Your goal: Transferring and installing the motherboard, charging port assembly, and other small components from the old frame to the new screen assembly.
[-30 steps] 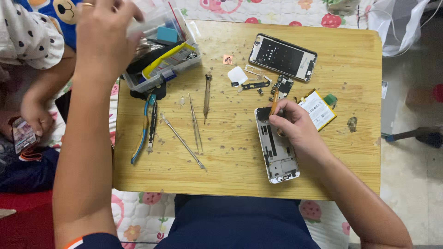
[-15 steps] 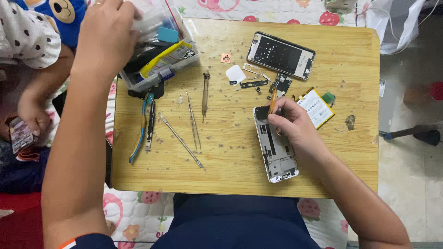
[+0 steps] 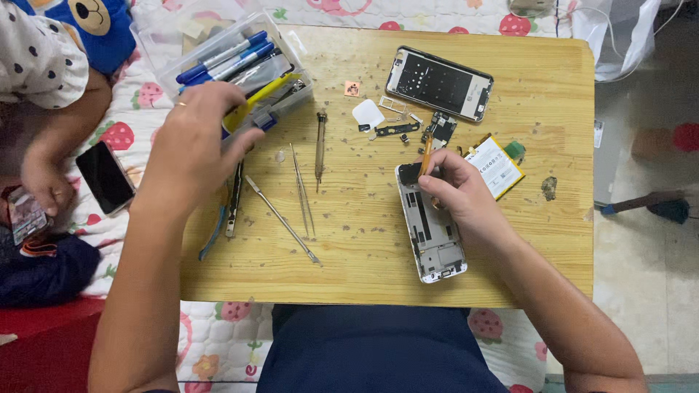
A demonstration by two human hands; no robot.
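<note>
While the right hand [image 3: 457, 191] sits on top of the opened phone body [image 3: 431, 227] in the middle of the wooden table [image 3: 553, 240], its fingers are curled in tight, pinching a thin orange-handled tool [image 3: 425, 154] whose tip is down at the top end of the phone. That phone lies flat with its back off and its insides showing, long side running toward the person. The left hand [image 3: 196, 145] is over at the table's left edge, fingers bent and loosely closed at the rim of the clear plastic tool box [image 3: 240, 69], right by a yellow tool; honestly can't tell if it's actually gripping anything or just touching. Just below it lies a pair of pliers with blue handles [image 3: 222, 211], and between the two hands are tweezers [image 3: 301, 188], a metal pick [image 3: 282, 218] and a small screwdriver [image 3: 320, 145]. Further back there's the separated screen frame [image 3: 439, 82], some small loose parts [image 3: 397, 129], and a battery [image 3: 496, 166] just beside the right hand. Another person's hand [image 3: 45, 182] is off the table on the left, near a dark phone [image 3: 105, 177].
</note>
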